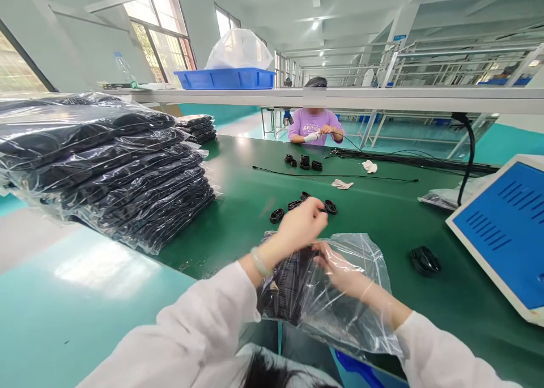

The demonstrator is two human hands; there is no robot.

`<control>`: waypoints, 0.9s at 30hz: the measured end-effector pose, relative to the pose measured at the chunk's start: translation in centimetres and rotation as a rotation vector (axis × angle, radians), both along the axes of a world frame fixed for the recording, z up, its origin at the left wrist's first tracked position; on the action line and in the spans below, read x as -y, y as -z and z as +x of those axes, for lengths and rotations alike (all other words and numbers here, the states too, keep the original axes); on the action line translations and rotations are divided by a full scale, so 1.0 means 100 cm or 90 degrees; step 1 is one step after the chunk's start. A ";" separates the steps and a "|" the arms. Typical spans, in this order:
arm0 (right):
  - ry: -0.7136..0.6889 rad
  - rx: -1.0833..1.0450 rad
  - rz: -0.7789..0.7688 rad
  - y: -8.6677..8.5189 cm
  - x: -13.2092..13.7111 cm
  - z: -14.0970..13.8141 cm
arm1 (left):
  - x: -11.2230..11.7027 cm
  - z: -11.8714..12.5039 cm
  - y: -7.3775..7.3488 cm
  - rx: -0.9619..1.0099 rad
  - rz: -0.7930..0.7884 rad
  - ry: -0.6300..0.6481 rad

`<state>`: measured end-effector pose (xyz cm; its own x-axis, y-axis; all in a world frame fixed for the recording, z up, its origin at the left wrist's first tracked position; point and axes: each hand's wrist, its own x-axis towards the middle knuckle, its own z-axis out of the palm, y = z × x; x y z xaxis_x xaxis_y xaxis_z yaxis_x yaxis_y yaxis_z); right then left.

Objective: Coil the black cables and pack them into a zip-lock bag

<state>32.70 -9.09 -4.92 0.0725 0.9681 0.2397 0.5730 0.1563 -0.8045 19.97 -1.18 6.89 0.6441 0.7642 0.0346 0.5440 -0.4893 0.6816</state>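
Note:
My left hand (302, 224) is raised over the near edge of a clear plastic bag (361, 308), its fingers curled together and slightly blurred. A small black cable coil (330, 207) lies right by those fingertips; whether they grip it or something else is unclear. Inside the bag's open side is my right hand (340, 272), seen through the film, with its fingertips against a packed bundle of black coiled cables (287, 289). Motion and film hide what those fingers do. Beyond the left hand, more black coils (276, 216) rest on the green table.
Tall stacks of bagged black goods (140, 173) stand at left. A blue machine (505, 218) stands at right, with a black coil (425, 260) beside it. Long black cables (408, 158) lie across the table (238, 178). Opposite, a person in purple (317, 124) handles a cable.

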 end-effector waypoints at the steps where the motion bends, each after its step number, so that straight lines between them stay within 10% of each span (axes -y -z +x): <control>1: -0.045 0.011 0.035 0.003 -0.003 0.003 | -0.023 -0.010 0.007 -0.026 -0.032 0.004; 5: -0.097 -0.006 0.154 0.017 -0.013 0.001 | -0.084 -0.035 0.048 -0.102 -0.154 0.087; 11: -0.056 -0.014 0.209 0.029 -0.034 -0.008 | -0.102 -0.040 0.089 -0.106 -0.192 0.100; 27: 0.032 -0.026 0.209 0.038 -0.063 -0.019 | -0.116 -0.052 0.097 -0.076 -0.285 0.038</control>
<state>30.77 -2.78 -8.74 0.1344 0.8348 0.5339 0.5556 0.3826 -0.7382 14.80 10.39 -2.81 0.6668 0.6488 -0.3667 0.6110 -0.1941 0.7675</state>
